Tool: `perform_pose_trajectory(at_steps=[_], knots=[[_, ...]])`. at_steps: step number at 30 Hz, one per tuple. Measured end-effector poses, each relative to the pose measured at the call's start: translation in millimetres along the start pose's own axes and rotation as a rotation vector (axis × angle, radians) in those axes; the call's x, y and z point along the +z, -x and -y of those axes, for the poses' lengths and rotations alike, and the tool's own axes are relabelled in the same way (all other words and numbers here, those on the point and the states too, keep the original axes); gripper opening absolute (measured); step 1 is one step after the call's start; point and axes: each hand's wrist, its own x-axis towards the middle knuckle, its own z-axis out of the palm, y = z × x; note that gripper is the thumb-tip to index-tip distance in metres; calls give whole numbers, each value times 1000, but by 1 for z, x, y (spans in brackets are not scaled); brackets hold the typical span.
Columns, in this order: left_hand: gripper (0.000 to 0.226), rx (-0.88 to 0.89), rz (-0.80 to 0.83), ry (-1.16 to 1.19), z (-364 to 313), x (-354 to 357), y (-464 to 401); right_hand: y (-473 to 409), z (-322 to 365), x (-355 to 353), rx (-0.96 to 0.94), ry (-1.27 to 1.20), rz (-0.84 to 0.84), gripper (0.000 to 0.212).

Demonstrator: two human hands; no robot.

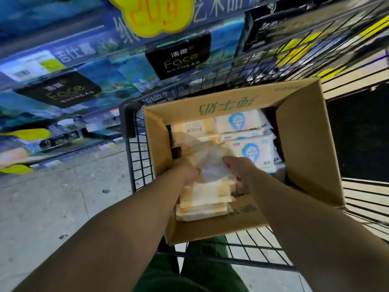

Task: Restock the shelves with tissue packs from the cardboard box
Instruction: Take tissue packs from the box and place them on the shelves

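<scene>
both hands reach into the cardboard box (299,144) in the wire cart (134,144). the left hand (189,170) and right hand (242,167) seem to pinch clear plastic wrap (212,163), blurred, over orange tissue packs (202,197); blue-white packs (248,148) lie beside them. shelves (63,85) stand left.
</scene>
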Motion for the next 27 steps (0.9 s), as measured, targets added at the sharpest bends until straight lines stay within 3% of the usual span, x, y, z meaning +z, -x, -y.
perform_pose_trajectory(at_steps=[4, 8, 12, 17, 19, 22, 27], knots=[[54, 60, -43, 213, 9, 13, -6, -7, -12, -9, -46, 10, 23, 34], [35, 27, -47, 467, 16, 15, 0, -1, -19, -14, -125, 49, 34, 59], [32, -30, 83, 674, 18, 8, 18, 21, -14, -24, -210, -10, 75, 32], [27, 192, 94, 705, 14, -23, 47, 64, -1, -39, -303, -220, 141, 21], [35, 296, 97, 718, 13, -41, 65, 86, 11, -40, -368, -264, 205, 16], [64, 436, -5, 659, 21, -72, 92, 130, 36, -35, -469, -283, 303, 13], [75, 549, -277, 732, 77, -131, 128, 195, 73, 17, -699, -61, 399, 33]])
